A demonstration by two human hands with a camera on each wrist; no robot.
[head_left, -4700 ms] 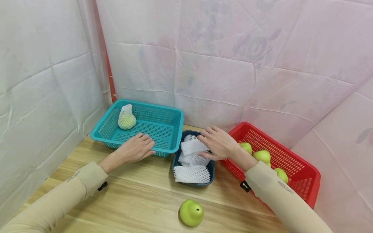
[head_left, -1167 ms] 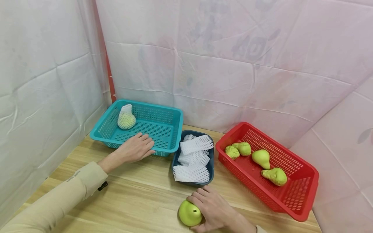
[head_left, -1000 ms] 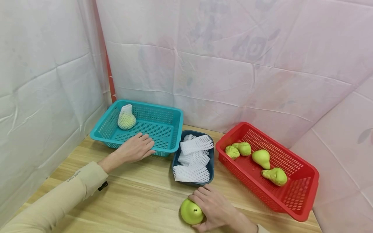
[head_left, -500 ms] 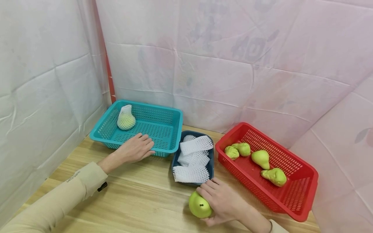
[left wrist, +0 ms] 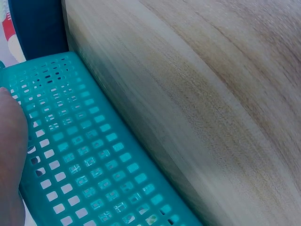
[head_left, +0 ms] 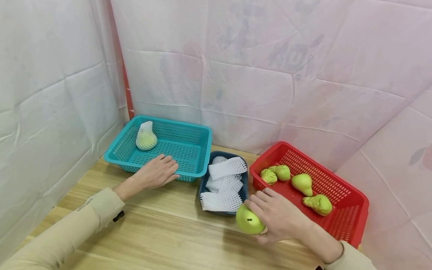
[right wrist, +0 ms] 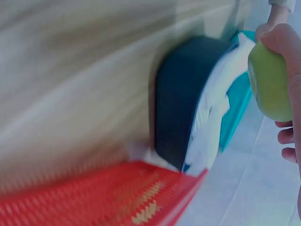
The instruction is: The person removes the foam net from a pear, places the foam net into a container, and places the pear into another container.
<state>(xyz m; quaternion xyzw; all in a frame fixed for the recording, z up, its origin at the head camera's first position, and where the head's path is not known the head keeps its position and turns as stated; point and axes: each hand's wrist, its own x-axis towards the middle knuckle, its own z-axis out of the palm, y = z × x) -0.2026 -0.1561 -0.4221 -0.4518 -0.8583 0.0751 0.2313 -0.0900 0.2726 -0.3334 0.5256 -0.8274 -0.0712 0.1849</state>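
My right hand (head_left: 275, 215) grips a green pear (head_left: 249, 220) by its side, with the stem end facing up toward the head camera. In the right wrist view, that pear (right wrist: 270, 84) shows between thumb and fingers, held above the table. My left hand (head_left: 156, 172) rests over the near rim of the teal basket (head_left: 158, 165), fingers relaxed. One pear in a white foam net (head_left: 146, 137) stands at the left inside this basket. Between the hands, a dark blue tray (head_left: 245, 187) holds several white foam net sleeves (head_left: 222, 201), close beside the held pear.
At the right, a red basket (head_left: 357, 210) contains several green pears (head_left: 302, 183), and my right forearm overlaps its near side. White sheeting (head_left: 243, 93) hangs behind and at both sides. The wooden table (head_left: 162, 232) extends toward the front.
From the foam sleeves my right hand came down to the pear on the table, gripped it, then lifted it and moved right and away from me. The left hand stays put.
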